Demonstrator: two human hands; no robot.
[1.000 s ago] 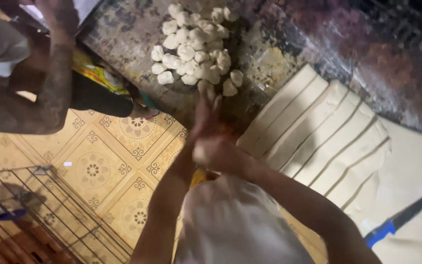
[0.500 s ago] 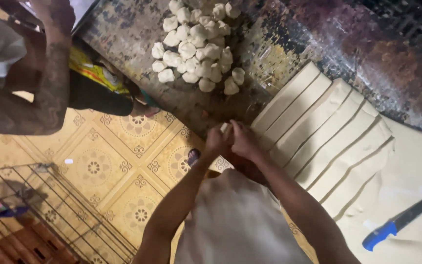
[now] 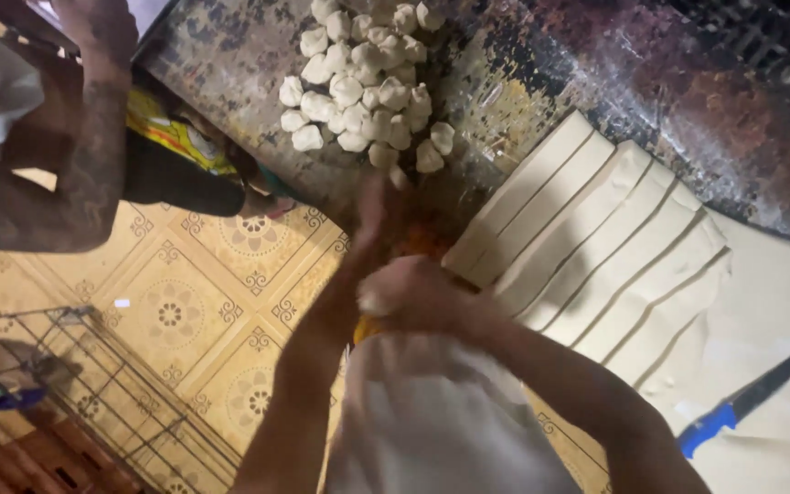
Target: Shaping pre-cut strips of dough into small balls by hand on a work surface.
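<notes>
My left hand (image 3: 373, 209) is stretched forward, blurred, with flat fingers pointing at a pile of several small white dough balls (image 3: 366, 84) on the dark, worn worktop (image 3: 230, 55). One small dough ball (image 3: 399, 177) sits right at its fingertips. My right hand (image 3: 418, 295) is curled into a fist close to my body, at the near end of the cut dough strips (image 3: 596, 240). A pale lump of dough (image 3: 372, 300) shows in its grip.
A blue-handled knife (image 3: 733, 409) lies on the rolled dough sheet (image 3: 779, 311) at the right. Another person's arm (image 3: 84, 146) and yellow-patterned cloth (image 3: 171, 135) are at the upper left. A wire rack (image 3: 66, 402) stands on the patterned tile floor (image 3: 194, 302) below.
Half a second ago both hands were together at the end of the strips. My left hand has since shot forward toward the dough-ball pile, while my right hand stayed back and closed.
</notes>
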